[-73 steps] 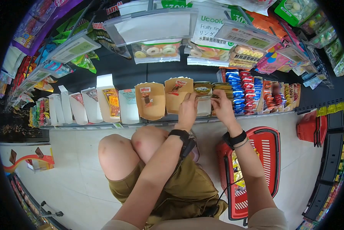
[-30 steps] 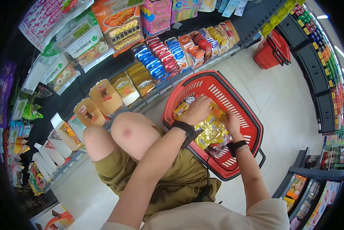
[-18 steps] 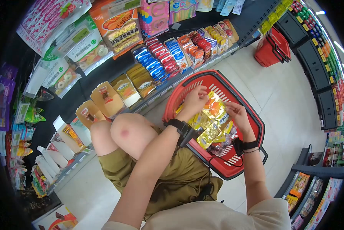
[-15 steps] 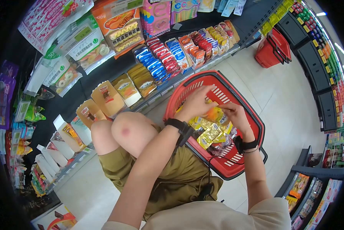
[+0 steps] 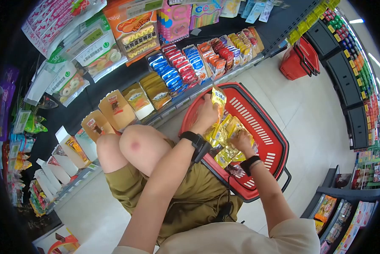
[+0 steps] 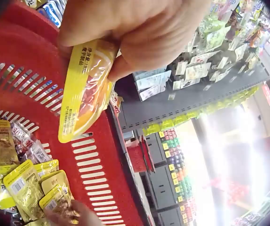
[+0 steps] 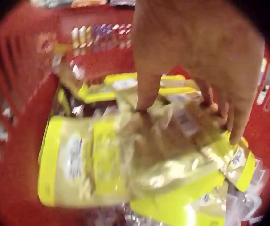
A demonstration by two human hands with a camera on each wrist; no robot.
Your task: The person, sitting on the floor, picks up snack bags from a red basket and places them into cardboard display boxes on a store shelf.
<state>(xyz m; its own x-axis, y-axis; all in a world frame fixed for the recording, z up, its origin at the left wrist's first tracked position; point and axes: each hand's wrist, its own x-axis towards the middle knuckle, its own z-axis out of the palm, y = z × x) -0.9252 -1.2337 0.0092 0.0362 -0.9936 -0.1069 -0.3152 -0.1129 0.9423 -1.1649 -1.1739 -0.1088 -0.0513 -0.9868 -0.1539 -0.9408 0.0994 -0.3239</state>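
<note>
My left hand (image 5: 206, 116) pinches a yellow snack packet (image 6: 88, 89) with an orange picture and holds it up at the shelf-side rim of the red shopping basket (image 5: 275, 146). Inside the basket, my right hand (image 5: 243, 142) reaches down with thumb and fingers bent around a crumpled gold packet (image 7: 172, 146), blurred in the right wrist view. Several more gold and yellow packets (image 5: 226, 154) lie loosely piled beneath. Some clear-wrapped packets (image 6: 31, 148) show at the pile's edge.
Alongside the basket runs a low shelf with open cartons (image 5: 117, 111), olive packets (image 5: 156, 89) and blue packets (image 5: 166, 70). Larger bags (image 5: 135, 34) hang above it. Another red basket (image 5: 299, 59) stands on the floor farther off. My bent knees (image 5: 141, 146) are left of the basket.
Both hands have gone from the shelf cartons to the basket. Within the last half second they have parted: the left has raised a yellow packet shelfward, the right has dropped onto the pile.
</note>
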